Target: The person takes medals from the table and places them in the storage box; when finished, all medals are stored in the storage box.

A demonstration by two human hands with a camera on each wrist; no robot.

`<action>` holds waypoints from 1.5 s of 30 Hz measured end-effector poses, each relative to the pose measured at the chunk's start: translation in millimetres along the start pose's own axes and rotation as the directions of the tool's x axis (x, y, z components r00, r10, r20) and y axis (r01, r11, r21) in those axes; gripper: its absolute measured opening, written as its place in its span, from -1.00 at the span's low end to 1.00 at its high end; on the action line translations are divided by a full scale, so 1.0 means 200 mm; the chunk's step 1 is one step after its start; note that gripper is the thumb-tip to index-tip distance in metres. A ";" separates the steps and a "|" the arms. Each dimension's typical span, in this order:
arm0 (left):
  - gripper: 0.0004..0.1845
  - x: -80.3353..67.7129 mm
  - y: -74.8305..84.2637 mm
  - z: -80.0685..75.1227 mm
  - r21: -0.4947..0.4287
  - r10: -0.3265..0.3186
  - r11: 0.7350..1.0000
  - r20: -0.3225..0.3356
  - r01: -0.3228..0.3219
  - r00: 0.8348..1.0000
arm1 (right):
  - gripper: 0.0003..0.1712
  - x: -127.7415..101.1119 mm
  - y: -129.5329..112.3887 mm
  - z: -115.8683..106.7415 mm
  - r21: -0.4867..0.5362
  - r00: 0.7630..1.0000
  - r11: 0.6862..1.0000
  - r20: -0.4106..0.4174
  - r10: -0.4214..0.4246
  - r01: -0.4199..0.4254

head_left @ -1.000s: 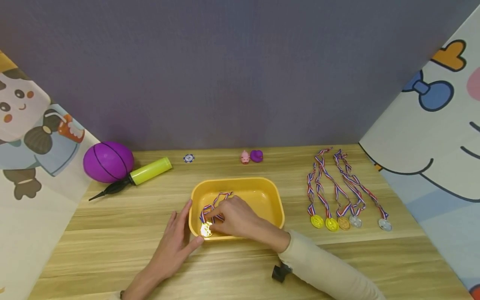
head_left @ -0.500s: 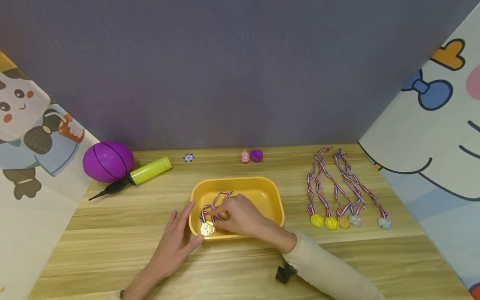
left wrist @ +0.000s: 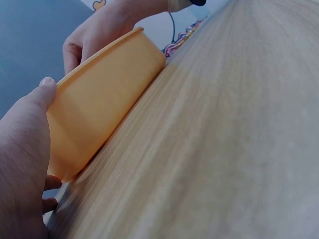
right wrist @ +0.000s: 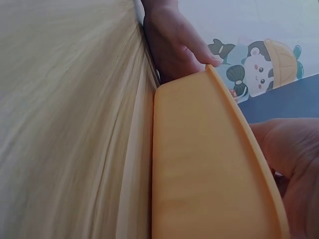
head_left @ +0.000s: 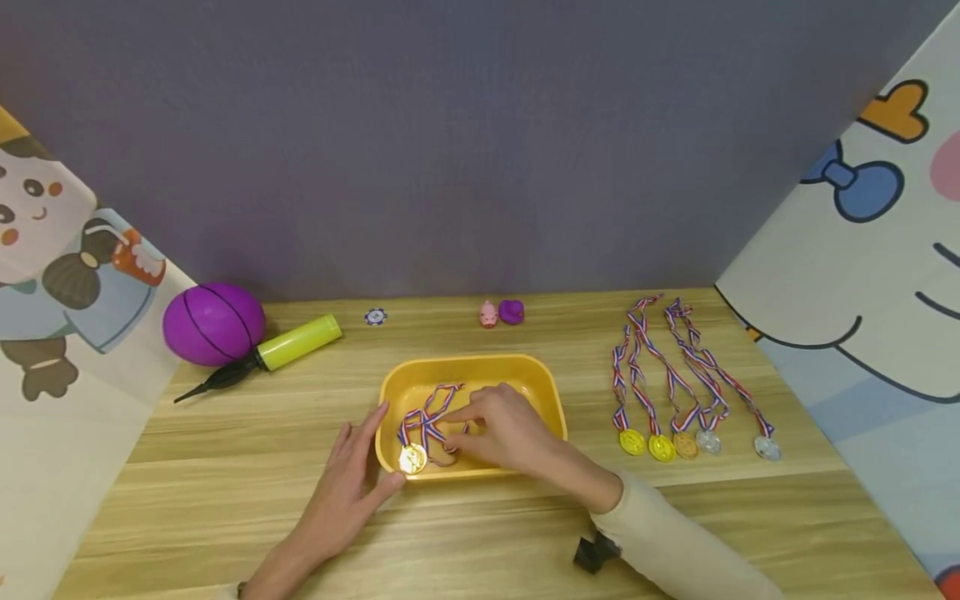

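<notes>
Yellow plastic tub [head_left: 543,392], rounded corners and smooth walls, sits at the centre of the frame on the wood-grain table [head_left: 225,500]. Inside it lies a gold medal [head_left: 412,459] (shiny disc, striped ribbon looped above it). The right hand [head_left: 504,433] reaches into the tub, fingers curled down onto the ribbon, though I can't tell if they're pinching it. The left hand [head_left: 350,479] rests flat against the tub's lower-left corner, fingers straight and together. Five more medals [head_left: 686,444] lie in a row at right.

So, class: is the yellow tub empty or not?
Not empty: the yellow tub holds a gold medal with its striped ribbon.
</notes>
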State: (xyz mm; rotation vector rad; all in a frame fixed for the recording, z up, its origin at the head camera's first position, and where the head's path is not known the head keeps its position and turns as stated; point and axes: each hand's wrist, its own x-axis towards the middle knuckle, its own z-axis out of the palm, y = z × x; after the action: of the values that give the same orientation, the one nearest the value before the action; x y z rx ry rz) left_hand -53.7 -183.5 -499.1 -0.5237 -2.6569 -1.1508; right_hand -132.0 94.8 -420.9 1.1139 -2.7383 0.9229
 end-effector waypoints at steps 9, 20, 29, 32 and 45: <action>-0.02 0.00 0.01 0.00 0.000 -0.012 1.000 0.004 0.012 1.000 | -0.66 -0.09 0.04 -0.08 -0.009 0.998 1.000 -0.070 0.007 -0.008; -0.01 0.00 0.00 0.00 0.008 -0.002 1.000 -0.001 0.002 1.000 | -0.67 -0.20 0.12 -0.16 -0.016 0.958 1.000 -0.288 0.001 -0.005; -0.01 0.00 0.00 0.00 0.007 0.005 1.000 -0.002 -0.005 1.000 | -0.68 -0.33 0.22 -0.22 -0.022 0.873 0.999 -0.487 -0.034 0.027; -0.01 0.00 0.00 0.00 0.010 0.006 1.000 -0.004 -0.006 1.000 | -0.68 -0.36 0.25 -0.24 -0.012 0.855 1.000 -0.518 -0.031 0.029; -0.03 0.00 0.00 0.00 0.010 0.008 1.000 -0.003 -0.008 1.000 | -0.64 -0.55 0.37 -0.34 -0.021 0.829 0.987 -0.546 0.123 -0.161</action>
State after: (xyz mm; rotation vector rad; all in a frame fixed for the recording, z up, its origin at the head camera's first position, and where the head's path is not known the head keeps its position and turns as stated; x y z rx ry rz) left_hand -53.7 -182.8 -498.3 -0.5300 -2.6543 -1.1339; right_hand -110.2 240.9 -430.6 0.5224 -2.3689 0.9718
